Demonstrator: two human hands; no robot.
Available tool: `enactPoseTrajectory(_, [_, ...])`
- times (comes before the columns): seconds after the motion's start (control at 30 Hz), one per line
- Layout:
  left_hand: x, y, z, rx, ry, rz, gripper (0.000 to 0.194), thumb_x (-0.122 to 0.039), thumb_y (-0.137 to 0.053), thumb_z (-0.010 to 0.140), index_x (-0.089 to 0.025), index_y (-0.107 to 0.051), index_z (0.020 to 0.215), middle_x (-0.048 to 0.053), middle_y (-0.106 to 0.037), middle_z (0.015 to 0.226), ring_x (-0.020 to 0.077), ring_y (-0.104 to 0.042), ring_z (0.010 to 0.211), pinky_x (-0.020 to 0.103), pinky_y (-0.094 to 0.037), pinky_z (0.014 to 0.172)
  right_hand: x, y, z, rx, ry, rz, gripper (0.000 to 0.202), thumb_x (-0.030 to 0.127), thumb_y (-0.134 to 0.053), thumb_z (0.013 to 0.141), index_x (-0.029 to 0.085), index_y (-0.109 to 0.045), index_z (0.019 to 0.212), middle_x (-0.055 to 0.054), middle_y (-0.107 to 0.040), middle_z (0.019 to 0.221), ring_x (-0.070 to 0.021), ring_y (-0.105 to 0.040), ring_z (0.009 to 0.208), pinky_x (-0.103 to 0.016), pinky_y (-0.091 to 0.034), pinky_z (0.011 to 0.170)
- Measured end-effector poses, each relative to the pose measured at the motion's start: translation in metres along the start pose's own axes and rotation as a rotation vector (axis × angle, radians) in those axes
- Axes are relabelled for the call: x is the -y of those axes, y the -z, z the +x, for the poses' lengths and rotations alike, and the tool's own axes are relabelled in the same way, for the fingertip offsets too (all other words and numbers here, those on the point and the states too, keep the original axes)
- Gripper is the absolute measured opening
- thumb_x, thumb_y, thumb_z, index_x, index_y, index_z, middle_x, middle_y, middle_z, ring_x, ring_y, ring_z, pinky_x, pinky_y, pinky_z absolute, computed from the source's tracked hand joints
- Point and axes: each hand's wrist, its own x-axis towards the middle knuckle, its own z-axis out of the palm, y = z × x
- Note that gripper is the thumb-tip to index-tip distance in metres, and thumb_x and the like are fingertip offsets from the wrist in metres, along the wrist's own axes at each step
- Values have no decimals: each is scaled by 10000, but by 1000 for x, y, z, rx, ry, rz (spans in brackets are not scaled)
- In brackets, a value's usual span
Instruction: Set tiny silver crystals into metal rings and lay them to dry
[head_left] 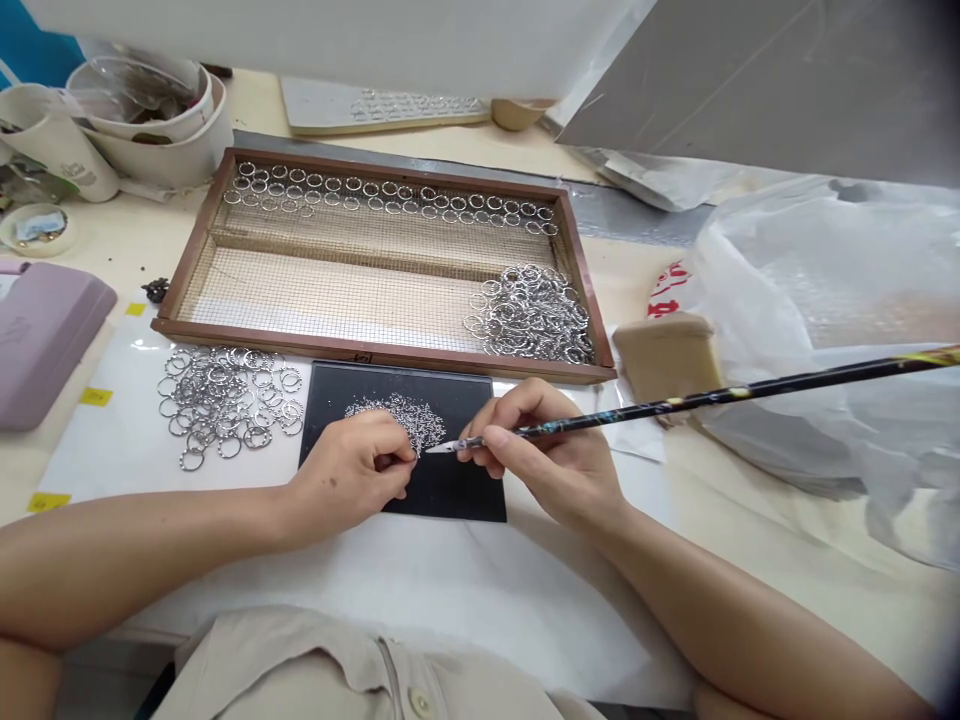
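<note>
My right hand grips a long dark patterned pencil-like stick whose pale pointed tip is aimed left. The tip is close to the fingertips of my left hand, which are pinched together; what they hold, if anything, is hidden. Both hands are over a black rectangular plate. A pile of tiny silvery pieces lies on the plate, just beyond my left fingers. Left of the plate, a heap of metal rings rests on the white sheet.
Behind the plate stands a wooden-framed mesh tray with rows of rings and a ring pile. A tan block and plastic bags are right; a mauve case and tubs are left.
</note>
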Motion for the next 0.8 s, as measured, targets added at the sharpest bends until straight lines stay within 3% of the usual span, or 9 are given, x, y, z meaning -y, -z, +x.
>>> enactPoseTrajectory(0.8, [0,0,0,1,-10,5,171,-17,-521,726,-141,-547,611,-20,-506,638,59,-518,584,133,-421,487,-2,-2,0,6,59,-134,130,250,-530,857,227,-469,745,1,-581,648,-113,-526,513,-263,-418,429])
